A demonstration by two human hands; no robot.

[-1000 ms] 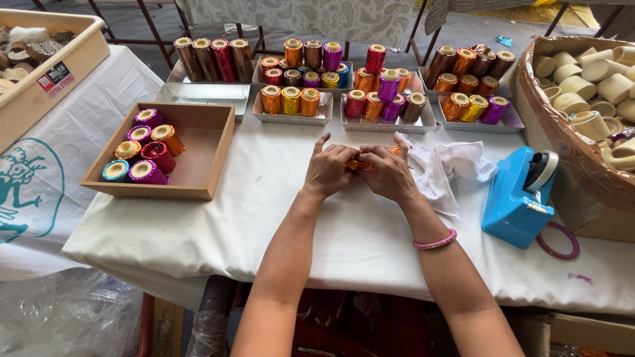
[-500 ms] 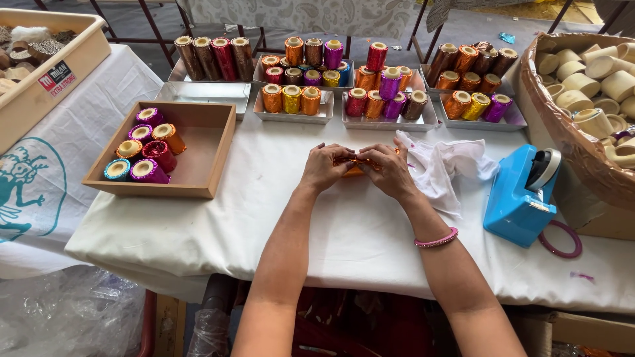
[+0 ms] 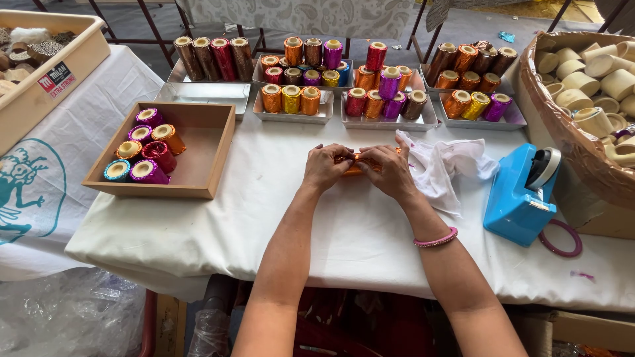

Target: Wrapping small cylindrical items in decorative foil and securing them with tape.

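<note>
Glossy foil roll (image 3: 354,165), matt tablecloth (image 3: 344,231)

Bare cloth before the hands, wooden box (image 3: 198,168) left, tape dispenser (image 3: 519,195) right, trays (image 3: 294,118) behind.

— How are the arms set?
— Both bare forearms reach forward from the bottom edge and angle inward, so the hands meet at the middle.

— And the hands?
— The left hand (image 3: 325,168) is knuckles up, fingers curled down and pinched. The right hand (image 3: 390,172) mirrors it, fingertips touching the left's.

— Anything on the wrists?
— A pink bangle (image 3: 436,239) circles the right wrist.
</note>
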